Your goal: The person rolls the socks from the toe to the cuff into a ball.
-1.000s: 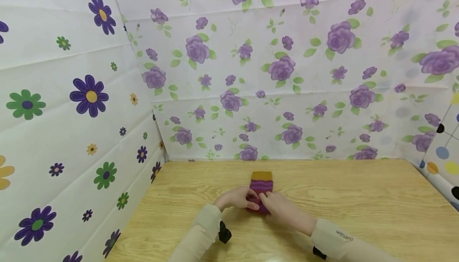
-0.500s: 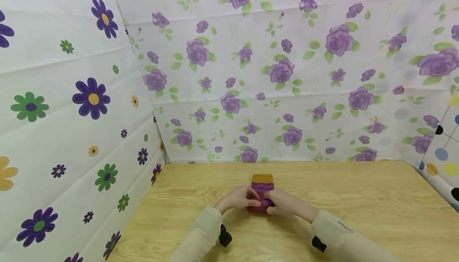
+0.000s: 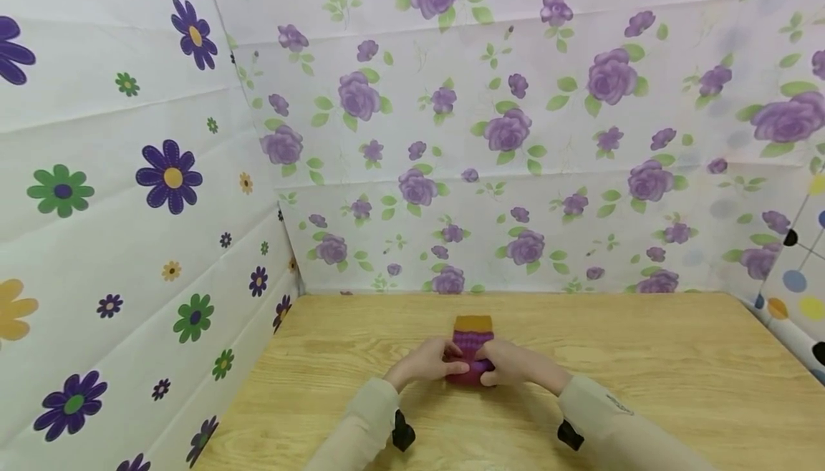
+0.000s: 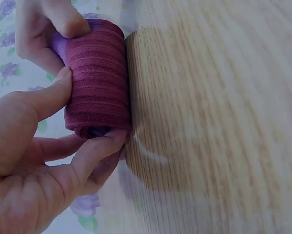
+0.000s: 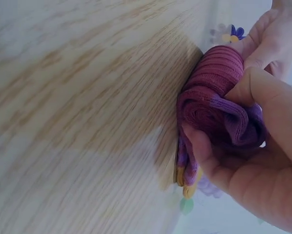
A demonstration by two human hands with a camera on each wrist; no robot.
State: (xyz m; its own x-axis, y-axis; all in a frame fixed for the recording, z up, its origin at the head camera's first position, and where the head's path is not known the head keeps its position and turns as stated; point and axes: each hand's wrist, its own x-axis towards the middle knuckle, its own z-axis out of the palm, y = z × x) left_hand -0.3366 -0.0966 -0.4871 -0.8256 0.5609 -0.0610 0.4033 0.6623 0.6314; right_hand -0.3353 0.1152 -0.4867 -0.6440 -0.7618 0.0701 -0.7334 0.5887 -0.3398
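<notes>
A pair of knitted socks (image 3: 473, 340), maroon and purple with mustard ends, lies on the table's middle, its near part rolled up. In the left wrist view the ribbed maroon roll (image 4: 97, 73) rests on the wood. My left hand (image 3: 425, 361) grips the roll's left end, thumb on the ribbing and fingers at the coiled end. At the other end, my right hand (image 3: 518, 365) pinches the roll between thumb and fingers. Its spiral end (image 5: 202, 114) shows in the right wrist view, with the flat mustard tips (image 5: 187, 187) beyond. Some fingers are hidden behind the roll.
The socks lie on a light wooden table (image 3: 612, 342). A sheet with purple roses (image 3: 505, 127) hangs behind it, and a daisy-patterned sheet (image 3: 170, 177) stands along the left. A dotted sheet (image 3: 795, 281) is at the right edge.
The right hand has shifted its hold at the roll's right end, its fingers now curled more closely there. The left hand keeps nearly the same place. The head view has tilted slightly.
</notes>
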